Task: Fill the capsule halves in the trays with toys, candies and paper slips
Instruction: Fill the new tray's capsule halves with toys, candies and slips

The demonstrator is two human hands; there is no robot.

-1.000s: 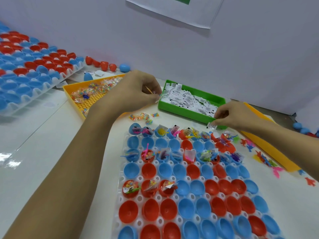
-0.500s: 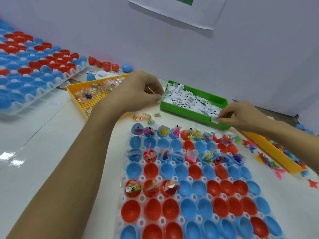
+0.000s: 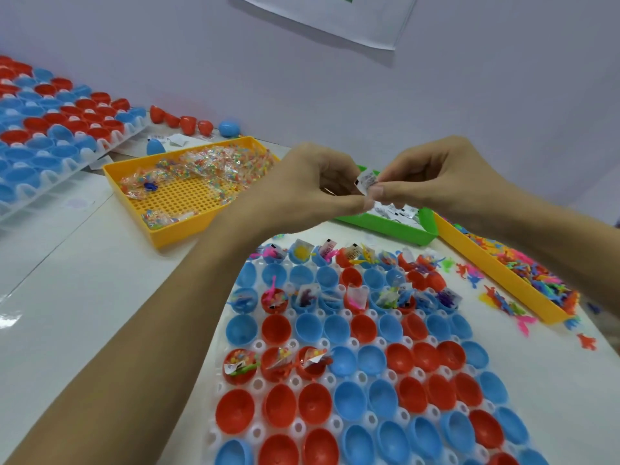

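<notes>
Both hands, the left hand (image 3: pixel 312 186) and the right hand (image 3: pixel 432 182), are pinching one paper slip (image 3: pixel 367 180) above the green bin (image 3: pixel 399 226) at the far edge of the surface, so they should be peeling it gently before dropping it into an unfilled capsule half (image 3: pixel 345 362) in the tray (image 3: pixel 258 347).

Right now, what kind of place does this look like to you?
Probably a hand-packing bench for toy capsules, not a home table: trays of open red and blue capsule halves, bins of candies and toys, and both hands pinching a paper slip.
</notes>
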